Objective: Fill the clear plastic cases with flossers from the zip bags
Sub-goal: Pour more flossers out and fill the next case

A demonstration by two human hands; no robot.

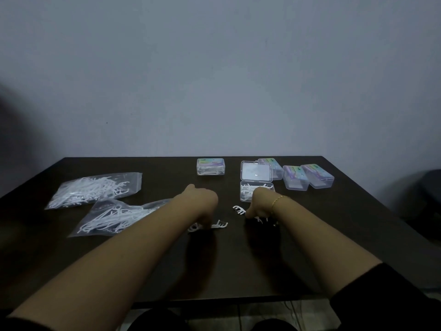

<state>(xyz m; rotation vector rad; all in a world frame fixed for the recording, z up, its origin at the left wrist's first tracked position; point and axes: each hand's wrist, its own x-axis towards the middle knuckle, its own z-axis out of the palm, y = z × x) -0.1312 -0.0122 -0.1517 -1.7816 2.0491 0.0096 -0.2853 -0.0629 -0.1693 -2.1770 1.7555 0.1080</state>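
Hands down among loose flossers

Left hand (pixel 201 201) curls fingertips onto loose flossers (pixel 219 225); right hand (pixel 260 204) likewise, at 6 o'clock of the open case (pixel 256 187). Whether either grips, I cannot tell. Zip bags (pixel 95 189) lie at 9 o'clock.

I am sitting in what looks like a plain room at home or a small office; nothing shows plainly which. I am facing a bare grey-blue wall (pixel 214 68) and leaning over a dark wooden desk (pixel 167 271) pushed up against it. The light is lying dim over everything. A dark rounded seat back (pixel 429 194) is showing at the right edge, and pale floor tiles (pixel 262 314) are peeking out below the desk's near edge.
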